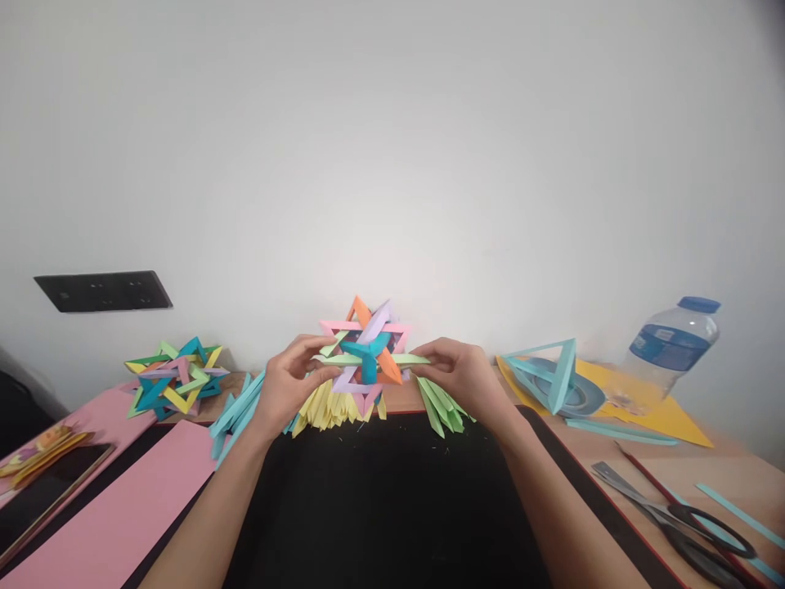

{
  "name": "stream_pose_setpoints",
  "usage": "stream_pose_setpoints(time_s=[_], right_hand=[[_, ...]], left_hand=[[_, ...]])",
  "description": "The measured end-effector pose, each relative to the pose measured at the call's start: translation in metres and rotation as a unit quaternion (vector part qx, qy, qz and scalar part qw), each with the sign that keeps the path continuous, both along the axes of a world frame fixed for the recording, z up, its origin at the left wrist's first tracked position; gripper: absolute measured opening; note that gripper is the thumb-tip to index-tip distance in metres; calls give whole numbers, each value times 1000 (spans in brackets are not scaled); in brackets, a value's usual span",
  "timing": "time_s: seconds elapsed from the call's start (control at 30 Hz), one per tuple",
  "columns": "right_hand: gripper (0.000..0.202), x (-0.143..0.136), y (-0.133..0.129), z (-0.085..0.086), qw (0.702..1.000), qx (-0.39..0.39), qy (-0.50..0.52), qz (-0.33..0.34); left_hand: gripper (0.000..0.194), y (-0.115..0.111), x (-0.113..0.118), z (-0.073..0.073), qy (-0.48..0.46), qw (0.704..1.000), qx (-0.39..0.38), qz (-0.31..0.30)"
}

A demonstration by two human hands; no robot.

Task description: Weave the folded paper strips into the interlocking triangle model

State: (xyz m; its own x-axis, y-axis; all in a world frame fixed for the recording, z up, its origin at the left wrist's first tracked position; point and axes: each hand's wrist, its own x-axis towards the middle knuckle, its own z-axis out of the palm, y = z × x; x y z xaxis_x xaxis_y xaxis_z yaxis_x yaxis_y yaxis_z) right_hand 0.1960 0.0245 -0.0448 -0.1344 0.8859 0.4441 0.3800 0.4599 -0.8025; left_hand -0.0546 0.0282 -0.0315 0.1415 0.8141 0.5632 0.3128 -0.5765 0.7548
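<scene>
Between my two hands, above the far edge of a black mat (392, 507), is a star-shaped modular origami model (370, 360) of pink, orange, lilac, teal and light green paper struts. My left hand (295, 378) pinches its left side, thumb and fingers around a light green strut. On the opposite side, my right hand (459, 372) grips the right tip of a light green strut. Behind and below the model lie yellow folded paper strips (328, 409). Green folded strips (445, 407) fan out under my right hand, and blue ones (236, 413) lie by my left wrist.
A second origami star (177, 376) sits at the left, near pink paper (123, 515) and a phone (52, 495). To the right are a blue paper frame (559, 376), a tape roll (585, 399), yellow paper (680, 421), scissors (668, 515), a pencil (643, 470) and a bottle (671, 348).
</scene>
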Motion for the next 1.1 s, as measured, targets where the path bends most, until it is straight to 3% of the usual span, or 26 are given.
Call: stream_pose_setpoints(time_s=[0.07,0.17,0.33,0.47,0.73,0.87,1.1], right_hand=[[11,-5,0,-1,989,136,20,-53],[15,-11,3,-5,944,297,16,-142],[20,-15,6,-10,884,419,1,-209],[23,-17,3,-9,874,438,1,-210],[30,-16,0,-1,874,451,-7,-179],[31,-16,0,-1,872,455,-9,-183],[46,-25,-11,6,813,545,42,-202]], left_hand=[[26,-3,0,-2,27,987,157,31],[34,-5,1,-6,101,930,346,67],[42,-2,4,-20,160,842,501,120],[39,6,3,-31,160,808,541,170],[42,13,4,-39,134,824,521,178],[43,15,3,-41,129,819,533,169],[30,15,-3,-45,105,764,611,178]])
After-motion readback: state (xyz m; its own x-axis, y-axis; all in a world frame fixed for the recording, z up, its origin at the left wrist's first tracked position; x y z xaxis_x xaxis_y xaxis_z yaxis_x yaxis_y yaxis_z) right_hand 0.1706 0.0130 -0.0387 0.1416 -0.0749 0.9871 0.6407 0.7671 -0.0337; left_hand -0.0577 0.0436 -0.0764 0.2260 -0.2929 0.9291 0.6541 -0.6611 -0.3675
